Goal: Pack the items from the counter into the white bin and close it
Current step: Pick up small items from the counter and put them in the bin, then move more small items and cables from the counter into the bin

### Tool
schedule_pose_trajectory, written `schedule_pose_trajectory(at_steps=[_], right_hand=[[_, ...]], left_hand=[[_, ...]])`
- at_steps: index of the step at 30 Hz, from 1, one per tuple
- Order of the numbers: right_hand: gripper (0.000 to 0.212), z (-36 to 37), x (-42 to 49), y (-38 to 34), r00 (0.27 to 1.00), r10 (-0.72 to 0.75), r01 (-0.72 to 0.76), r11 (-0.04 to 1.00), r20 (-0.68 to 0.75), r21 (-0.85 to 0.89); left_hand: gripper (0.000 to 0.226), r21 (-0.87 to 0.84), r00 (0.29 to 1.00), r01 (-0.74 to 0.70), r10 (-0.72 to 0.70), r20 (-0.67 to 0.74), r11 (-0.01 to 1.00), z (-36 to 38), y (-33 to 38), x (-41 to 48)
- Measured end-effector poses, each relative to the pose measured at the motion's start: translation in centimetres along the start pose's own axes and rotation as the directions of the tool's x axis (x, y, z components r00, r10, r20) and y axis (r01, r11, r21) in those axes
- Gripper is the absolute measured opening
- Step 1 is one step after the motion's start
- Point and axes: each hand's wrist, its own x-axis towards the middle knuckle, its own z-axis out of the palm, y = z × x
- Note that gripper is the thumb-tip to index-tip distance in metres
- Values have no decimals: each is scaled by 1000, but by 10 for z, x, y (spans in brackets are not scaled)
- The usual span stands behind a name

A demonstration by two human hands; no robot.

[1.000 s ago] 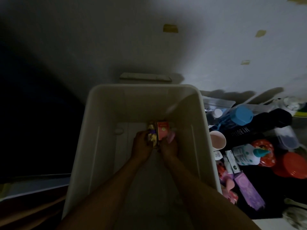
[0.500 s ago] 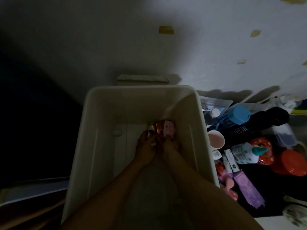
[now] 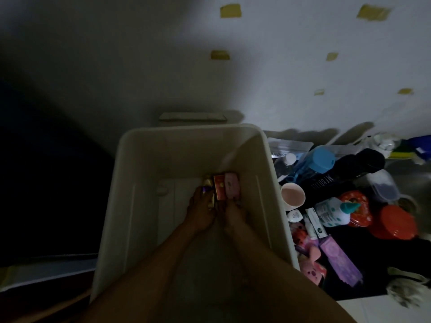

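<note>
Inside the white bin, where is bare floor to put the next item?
Bare floor lies left of the gold pack, up to the left wall of the bin, and a narrower strip between the pink box and the right wall. The middle holds the left hand, right hand and red box.

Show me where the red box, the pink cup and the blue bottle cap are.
red box [image 3: 219, 187]: head view, its top face.
pink cup [image 3: 293, 195]: head view, inside its mouth.
blue bottle cap [image 3: 323, 159]: head view, its top.

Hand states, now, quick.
Left hand: holds the gold packet in the white bin.
Right hand: at the pink box; grip cannot be told.
</note>
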Motion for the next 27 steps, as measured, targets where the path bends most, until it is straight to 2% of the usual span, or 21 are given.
schedule_pose_trajectory(at_steps=[1, 5, 10, 14, 17, 22, 27], right_hand=[[36, -4, -5, -2, 1000, -9, 9, 1000, 6, 16], [36, -12, -27, -4, 993, -108, 111, 989, 42, -99], [34, -19, -54, -5, 959, -247, 275, 931, 141, -238], [33, -31, -74, -16, 898, -345, 408, 885, 274, -224], [18, -41, -84, -24, 839, -417, 497, 849, 351, -179], [34, -62, -102, -44, 760, -477, 584, 799, 442, -142], [35, -87, -122, -79, 669, -545, 657, 752, 505, -58]], left_hand=[[66, 5, 1000, 3, -3, 4, 1000, -3, 1, -4], [70, 18, 1000, 4, -4, 4, 1000, -12, 2, -21], [47, -48, 993, -91, 87, -73, 995, -29, 12, -47], [51, -174, 971, -158, 121, -205, 972, -49, 32, -74], [52, -186, 959, -180, 130, -253, 966, -59, 44, -88], [56, -246, 948, -204, 128, -292, 948, -75, 77, -107], [57, -309, 917, -294, 176, -357, 904, -78, 115, -113]])
